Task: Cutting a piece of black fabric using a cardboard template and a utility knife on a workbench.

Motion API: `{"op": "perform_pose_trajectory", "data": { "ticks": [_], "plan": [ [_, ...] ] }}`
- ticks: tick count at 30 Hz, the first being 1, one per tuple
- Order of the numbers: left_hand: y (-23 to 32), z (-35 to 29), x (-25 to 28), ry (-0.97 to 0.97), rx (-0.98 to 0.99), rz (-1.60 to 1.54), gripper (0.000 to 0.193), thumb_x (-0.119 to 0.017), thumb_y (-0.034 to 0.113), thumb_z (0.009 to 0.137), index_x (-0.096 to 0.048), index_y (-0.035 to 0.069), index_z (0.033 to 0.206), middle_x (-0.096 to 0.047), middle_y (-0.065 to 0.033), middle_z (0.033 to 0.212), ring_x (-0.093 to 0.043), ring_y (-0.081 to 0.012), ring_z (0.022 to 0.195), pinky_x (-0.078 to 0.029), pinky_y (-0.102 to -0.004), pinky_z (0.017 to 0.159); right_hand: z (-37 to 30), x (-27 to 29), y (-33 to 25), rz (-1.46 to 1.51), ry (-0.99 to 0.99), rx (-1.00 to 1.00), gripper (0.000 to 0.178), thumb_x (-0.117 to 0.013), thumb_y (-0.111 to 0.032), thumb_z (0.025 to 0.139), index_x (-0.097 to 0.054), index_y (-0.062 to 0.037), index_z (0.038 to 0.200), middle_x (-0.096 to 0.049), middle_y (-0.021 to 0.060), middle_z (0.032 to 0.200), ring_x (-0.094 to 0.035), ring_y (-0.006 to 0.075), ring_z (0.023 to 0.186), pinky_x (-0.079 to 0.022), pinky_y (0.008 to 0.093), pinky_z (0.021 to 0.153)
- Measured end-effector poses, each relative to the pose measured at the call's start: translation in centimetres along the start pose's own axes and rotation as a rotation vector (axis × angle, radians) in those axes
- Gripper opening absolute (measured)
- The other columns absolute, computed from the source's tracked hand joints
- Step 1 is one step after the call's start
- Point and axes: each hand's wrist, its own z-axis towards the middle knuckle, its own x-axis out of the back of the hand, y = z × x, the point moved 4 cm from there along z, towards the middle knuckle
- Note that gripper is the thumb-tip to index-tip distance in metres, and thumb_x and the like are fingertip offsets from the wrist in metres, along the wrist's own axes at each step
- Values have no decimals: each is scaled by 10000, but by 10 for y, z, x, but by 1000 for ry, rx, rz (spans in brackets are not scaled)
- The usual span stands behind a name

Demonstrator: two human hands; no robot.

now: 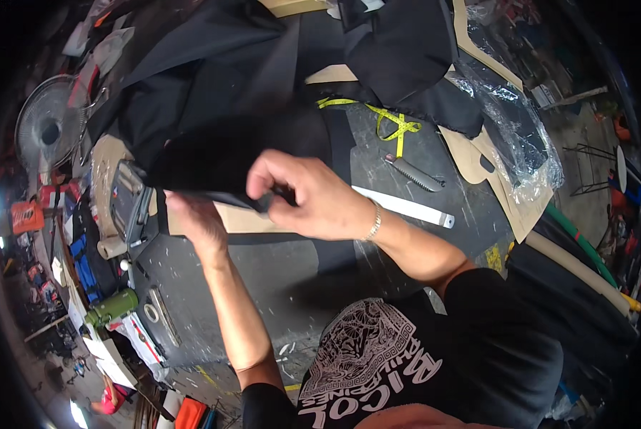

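A large black fabric is bunched and partly lifted over the left half of the worktable. My left hand grips its near edge, with the fingers partly hidden under the cloth. At the same edge, my right hand is curled, pinching dark fabric between thumb and fingers; motion blurs the fingertips. Beneath both hands shows a tan cardboard piece. To the right of my right hand lie a flat pale metal ruler, a grey-handled knife and a tangled yellow tape measure.
More black fabric covers the far side. Cardboard patterns and crumpled clear plastic lie along the right edge. A fan and a green cylindrical container stand left. Long rolls lean at the right.
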Motion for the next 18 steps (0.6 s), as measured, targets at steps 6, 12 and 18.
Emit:
{"op": "perform_pose_trajectory", "data": {
  "ticks": [6,12,18],
  "plan": [
    [41,-60,-14,-483,-144,34,1314,-328,1010,665,-472,-71,1400,-567,-207,1388,-516,-328,1337,-281,-487,1201,-51,-50,-36,63,-255,88,472,-418,131,775,-604,-2,1187,-615,121,1034,-630,253,1046,-467,370,947],
    [48,-153,2,-330,427,-130,1506,-300,1102,421,-465,-19,1413,-529,-140,1414,-499,-236,1313,-377,-422,1151,-86,-60,-88,65,-207,12,135,-582,-77,912,-630,26,984,-658,98,1036,-605,193,966,-462,342,876],
    [35,-219,70,-698,593,-399,1092,-955,164,615,-362,-23,1513,-575,-115,1394,-551,-236,1301,-408,-387,1127,-98,-116,-101,-83,-93,32,200,-666,-208,1004,-649,-9,1020,-654,-3,857,-584,65,836,-493,255,773]
  ]
}}
